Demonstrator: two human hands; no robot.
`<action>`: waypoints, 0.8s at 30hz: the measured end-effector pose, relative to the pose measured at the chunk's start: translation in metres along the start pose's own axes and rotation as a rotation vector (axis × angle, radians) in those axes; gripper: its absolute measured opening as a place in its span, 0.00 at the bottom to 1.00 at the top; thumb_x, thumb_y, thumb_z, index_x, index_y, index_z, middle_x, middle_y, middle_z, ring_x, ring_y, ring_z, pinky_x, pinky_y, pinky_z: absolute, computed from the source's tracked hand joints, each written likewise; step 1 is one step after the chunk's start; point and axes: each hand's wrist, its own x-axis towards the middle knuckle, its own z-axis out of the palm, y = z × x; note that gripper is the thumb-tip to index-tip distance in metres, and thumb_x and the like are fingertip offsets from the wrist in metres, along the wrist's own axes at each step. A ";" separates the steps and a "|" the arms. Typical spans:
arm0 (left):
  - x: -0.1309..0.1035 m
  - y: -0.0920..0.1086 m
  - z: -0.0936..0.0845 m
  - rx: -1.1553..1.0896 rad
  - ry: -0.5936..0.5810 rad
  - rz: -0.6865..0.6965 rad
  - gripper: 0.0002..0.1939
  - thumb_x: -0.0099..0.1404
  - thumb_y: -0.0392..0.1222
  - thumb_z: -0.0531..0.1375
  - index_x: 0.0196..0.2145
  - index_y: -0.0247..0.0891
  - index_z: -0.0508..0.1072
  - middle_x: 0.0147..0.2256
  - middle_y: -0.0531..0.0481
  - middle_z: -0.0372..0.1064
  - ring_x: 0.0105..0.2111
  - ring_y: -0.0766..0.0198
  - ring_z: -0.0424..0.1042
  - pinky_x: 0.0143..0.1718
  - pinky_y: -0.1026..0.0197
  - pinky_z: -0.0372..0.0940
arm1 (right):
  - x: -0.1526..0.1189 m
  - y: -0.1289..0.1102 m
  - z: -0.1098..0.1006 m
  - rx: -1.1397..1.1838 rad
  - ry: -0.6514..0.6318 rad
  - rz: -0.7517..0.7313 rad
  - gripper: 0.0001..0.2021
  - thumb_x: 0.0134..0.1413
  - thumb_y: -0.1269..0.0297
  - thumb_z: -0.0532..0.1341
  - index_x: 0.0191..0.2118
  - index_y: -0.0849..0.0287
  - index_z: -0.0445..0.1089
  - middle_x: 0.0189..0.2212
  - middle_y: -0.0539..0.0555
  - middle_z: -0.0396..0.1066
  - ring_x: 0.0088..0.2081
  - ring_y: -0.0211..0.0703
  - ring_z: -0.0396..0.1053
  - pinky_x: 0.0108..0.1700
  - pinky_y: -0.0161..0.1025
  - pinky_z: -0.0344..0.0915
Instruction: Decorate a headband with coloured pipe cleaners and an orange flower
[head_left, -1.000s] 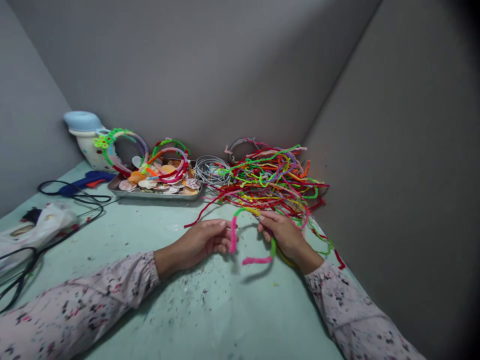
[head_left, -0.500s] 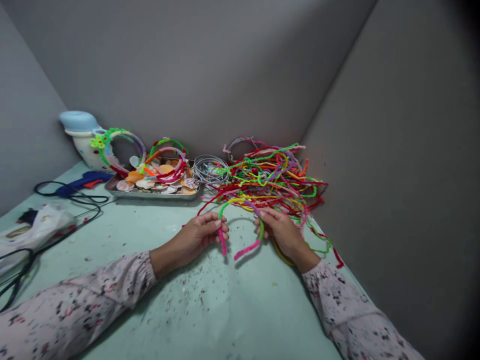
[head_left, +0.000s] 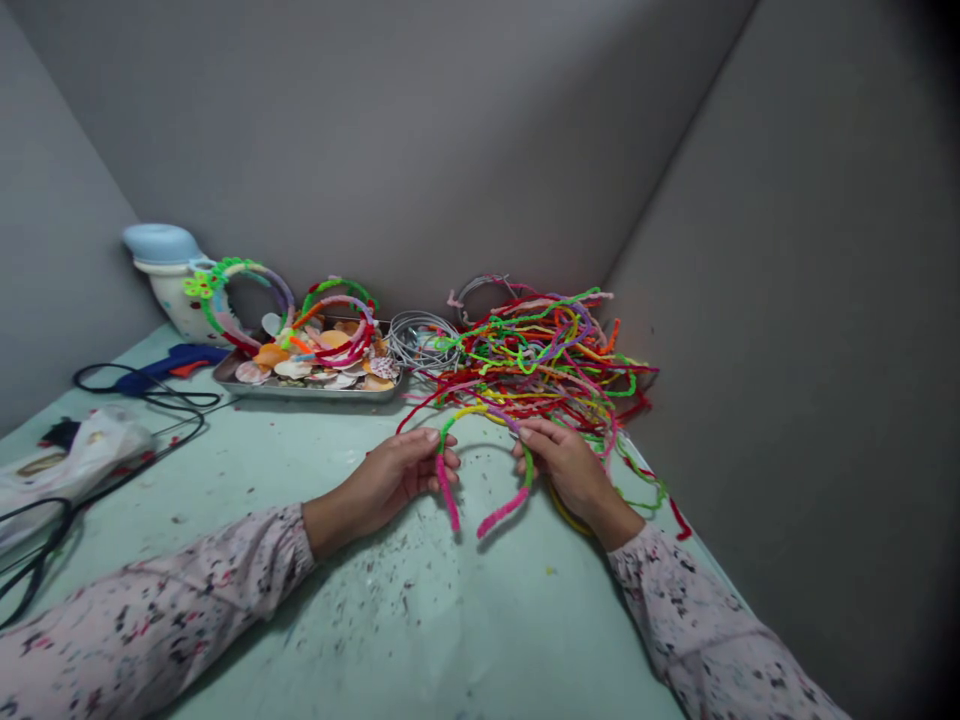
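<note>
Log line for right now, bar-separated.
left hand: grips fuzzy band | right hand: grips it too | pink ends: apart | behind: fuzzy stem pile

The right hand (head_left: 568, 468) hides part of the headband (head_left: 503, 512); the white bag (head_left: 112, 436) is cropped.

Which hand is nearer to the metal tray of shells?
Left. The left hand is in front of the tray, near its right end; the right hand is farther to the right.
</note>
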 end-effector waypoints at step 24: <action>0.009 0.006 -0.008 0.843 0.313 0.263 0.14 0.60 0.44 0.58 0.42 0.35 0.73 0.39 0.46 0.72 0.38 0.60 0.69 0.40 0.59 0.62 | -0.001 -0.007 0.002 -0.654 0.058 -0.259 0.11 0.59 0.64 0.55 0.40 0.58 0.75 0.37 0.53 0.75 0.39 0.42 0.71 0.42 0.37 0.64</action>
